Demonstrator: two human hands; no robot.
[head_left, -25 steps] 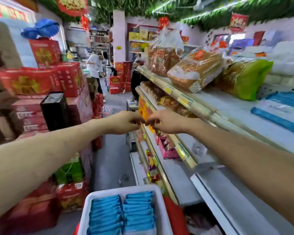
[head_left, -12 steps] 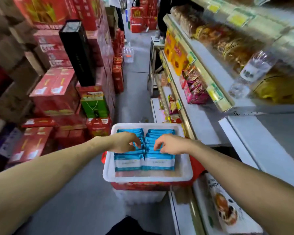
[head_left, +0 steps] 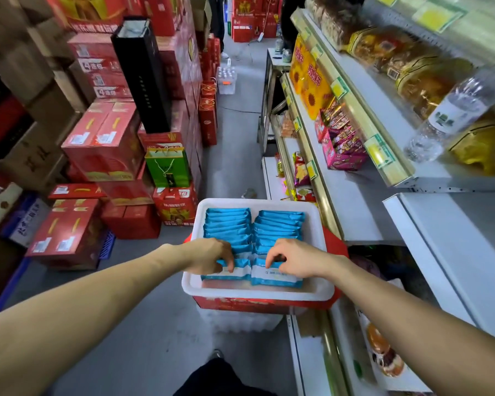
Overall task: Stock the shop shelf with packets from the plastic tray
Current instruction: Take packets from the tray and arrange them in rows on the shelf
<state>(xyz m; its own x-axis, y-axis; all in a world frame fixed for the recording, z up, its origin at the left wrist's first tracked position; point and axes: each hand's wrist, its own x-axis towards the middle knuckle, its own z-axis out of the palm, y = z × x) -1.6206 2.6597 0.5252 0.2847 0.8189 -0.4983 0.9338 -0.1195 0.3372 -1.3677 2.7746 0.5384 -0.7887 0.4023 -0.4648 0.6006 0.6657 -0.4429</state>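
**A:** How far along is the stocking?

**B:** Plenty is left, by my judgement. The shallow white plastic tray (head_left: pixel 257 293) under both hands holds two nearly full rows of flat blue-and-white foil packets (head_left: pixel 226 224), running away from the fingertips. The pale grey metal shop shelf (head_left: pixel 352 201), up and to the right of the right hand, has a bare stretch, and I can see none of these blue packets on it.

**A:** And the hands?

**B:** The left hand (head_left: pixel 212 257) curls its fingers over the top edge of the nearest left-row packet (head_left: pixel 240 271) and pinches it. The right hand (head_left: pixel 290 260), just beside it, grips the nearest right-row packet (head_left: pixel 272 278) the same way. Both packets sit in the tray, not yet lifted out.

**A:** What can't you make out?

**B:** Whether each hand holds one packet or several, since the fingers cover the top edges. The print on the packets is too small to read. A red carton (head_left: pixel 240 304) under the tray, below the wrists, is mostly hidden. The shelf is cut off at the frame's right edge, so any packets placed there would be out of view.
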